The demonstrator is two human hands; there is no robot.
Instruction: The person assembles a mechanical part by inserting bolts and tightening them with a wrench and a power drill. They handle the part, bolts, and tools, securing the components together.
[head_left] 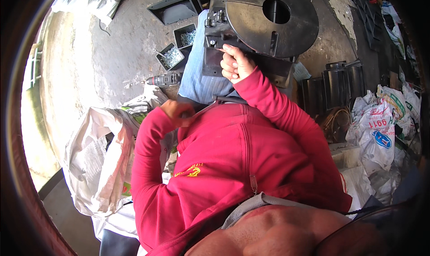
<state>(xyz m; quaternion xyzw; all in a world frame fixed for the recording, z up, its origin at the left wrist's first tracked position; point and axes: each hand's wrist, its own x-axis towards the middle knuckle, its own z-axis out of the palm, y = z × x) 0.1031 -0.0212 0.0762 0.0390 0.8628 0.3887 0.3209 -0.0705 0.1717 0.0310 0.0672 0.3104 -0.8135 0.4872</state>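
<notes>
A black plastic assembly with a large round disc lies before me, its disc pierced by a round hole. Its flat black base carries several small fittings along the left side, among them a shiny bolt. My right hand is at the disc's near left edge, with curled fingers closed and the index finger and thumb close to that bolt. Whatever they may pinch is too small to make out. My left hand hovers by my waist, left of my lap, smeared by motion. A blue cloth covers my leg under the base.
Left of the leg stand two black bins of small metal screws. A cordless drill lies nearer. White sacks crowd the left, and plastic bags the right. Black plastic parts stand at right; an open tray is beyond.
</notes>
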